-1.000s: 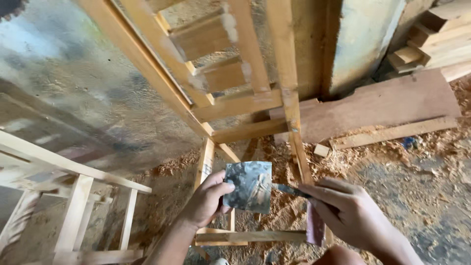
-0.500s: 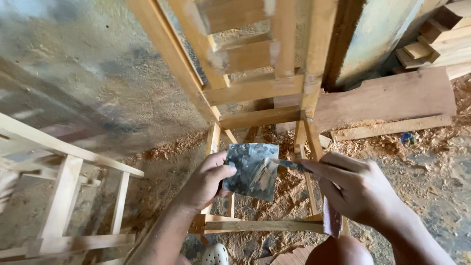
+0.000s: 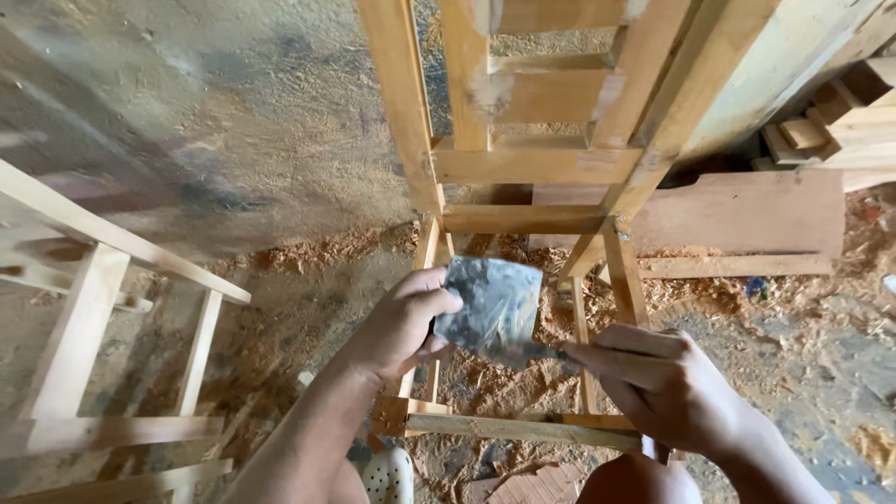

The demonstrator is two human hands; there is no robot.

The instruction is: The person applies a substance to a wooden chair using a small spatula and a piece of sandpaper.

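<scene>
Both hands (gripping the grey sheet) have stayed together.

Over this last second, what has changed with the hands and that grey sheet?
The wooden frame now sits closer and more central in view. Both hands rose slightly. Unchanged: the left hand pinches the grey sheet, the right hand holds a thin tool against its lower edge.

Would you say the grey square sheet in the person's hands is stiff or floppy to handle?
Probably stiff: the grey sheet stays flat though the left hand pinches only one edge. It looks thin, so likely light. The right hand presses a tool against it without visible bending.
</scene>
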